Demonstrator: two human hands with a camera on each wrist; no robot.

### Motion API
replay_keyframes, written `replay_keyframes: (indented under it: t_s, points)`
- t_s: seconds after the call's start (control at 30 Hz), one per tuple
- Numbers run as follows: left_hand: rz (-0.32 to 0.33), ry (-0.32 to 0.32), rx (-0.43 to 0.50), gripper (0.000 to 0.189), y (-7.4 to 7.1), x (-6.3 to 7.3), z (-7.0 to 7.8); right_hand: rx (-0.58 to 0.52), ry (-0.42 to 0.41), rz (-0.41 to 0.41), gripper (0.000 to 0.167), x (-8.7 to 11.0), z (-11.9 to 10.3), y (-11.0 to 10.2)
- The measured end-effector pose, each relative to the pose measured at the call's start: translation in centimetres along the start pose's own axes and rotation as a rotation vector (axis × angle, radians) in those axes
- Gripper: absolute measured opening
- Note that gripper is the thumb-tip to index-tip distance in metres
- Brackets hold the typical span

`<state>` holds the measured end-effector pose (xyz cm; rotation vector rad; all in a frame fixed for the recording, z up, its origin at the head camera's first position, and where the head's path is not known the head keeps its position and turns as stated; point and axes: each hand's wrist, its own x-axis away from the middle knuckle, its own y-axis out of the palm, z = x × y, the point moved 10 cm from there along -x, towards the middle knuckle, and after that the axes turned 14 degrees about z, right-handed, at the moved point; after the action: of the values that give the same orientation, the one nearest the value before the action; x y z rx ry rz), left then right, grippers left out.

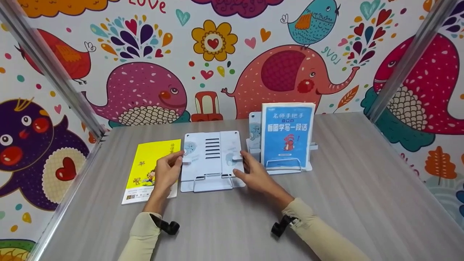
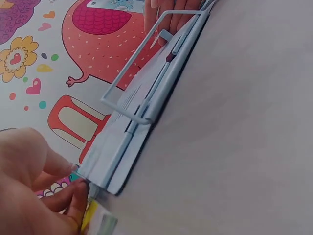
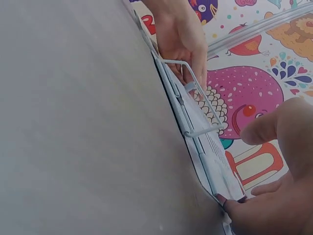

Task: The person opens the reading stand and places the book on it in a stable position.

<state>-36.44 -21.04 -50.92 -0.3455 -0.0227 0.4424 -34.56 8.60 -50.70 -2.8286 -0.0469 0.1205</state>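
Note:
A white book stand (image 1: 213, 148) leans back on the table in front of me, with slots down its middle, small side tabs and a wire page holder (image 2: 124, 73) along its foot. My left hand (image 1: 168, 170) pinches the stand's left edge beside the tab. At the right edge, my right hand (image 1: 257, 174) holds the stand by its side; in the right wrist view its thumb is spread in front of the panel while a fingertip (image 3: 223, 199) touches the lower corner. Left of the stand lies a yellow book (image 1: 139, 170), partly covered by my left hand and forearm.
Right of it, a second white stand (image 1: 255, 132) bears an upright blue-covered book (image 1: 288, 137) behind its wire holder. A wood-grain table (image 1: 344, 195) reaches to the printed wall (image 1: 210, 78). Metal posts (image 1: 402, 72) rise at both back corners.

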Motion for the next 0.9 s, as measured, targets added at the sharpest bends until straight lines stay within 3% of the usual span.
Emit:
replay_keyframes:
  t_s: [0.33, 0.7, 0.9]
  points:
    - [0.016, -0.002, 0.096, 0.035, -0.3, -0.3, 0.0, -0.157, 0.151, 0.051, 0.074, -0.2, 0.3, -0.7]
    - [0.011, -0.023, 0.157, 0.039, -0.5, -0.3, -0.1, -0.262, 0.105, 0.053, 0.064, 0.0, -0.1, -1.0]
    - [0.064, -0.037, 0.137, 0.038, -1.2, -0.1, 0.1, -0.243, 0.063, 0.071, 0.051, 0.4, -0.4, -1.3]
